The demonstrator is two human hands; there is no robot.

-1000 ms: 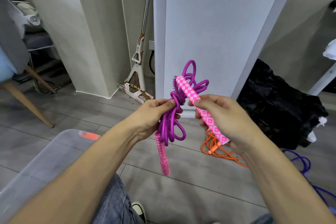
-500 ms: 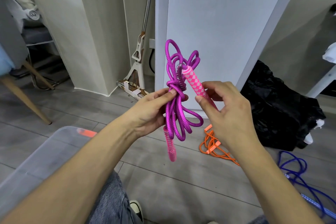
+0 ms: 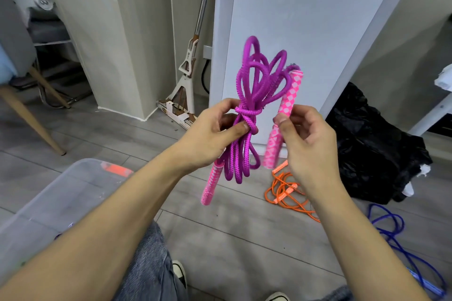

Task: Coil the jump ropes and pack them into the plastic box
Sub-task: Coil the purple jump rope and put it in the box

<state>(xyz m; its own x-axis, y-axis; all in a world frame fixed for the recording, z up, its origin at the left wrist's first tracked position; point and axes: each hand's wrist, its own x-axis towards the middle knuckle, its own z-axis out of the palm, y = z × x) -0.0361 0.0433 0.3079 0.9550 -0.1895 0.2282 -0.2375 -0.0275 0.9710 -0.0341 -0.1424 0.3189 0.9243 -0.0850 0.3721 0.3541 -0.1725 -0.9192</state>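
A purple jump rope (image 3: 254, 85) is bundled into loops with a wrap around its middle, held up in front of me. My left hand (image 3: 210, 134) pinches the bundle at the wrap. My right hand (image 3: 305, 139) pinches one pink checkered handle (image 3: 283, 115), which stands nearly upright beside the loops. The other pink handle (image 3: 211, 182) hangs below my left hand. A clear plastic box (image 3: 61, 198) with an orange latch sits low on the left, under my left forearm.
An orange jump rope (image 3: 286, 190) lies tangled on the grey floor below my right hand, and a blue jump rope (image 3: 391, 230) lies at the lower right. A black bag (image 3: 374, 144) sits right. A mop (image 3: 188, 73) leans against the wall behind.
Both hands have lifted the bundle higher. The pink handle in my right hand has swung from slanting across the loops to nearly upright at their right side.
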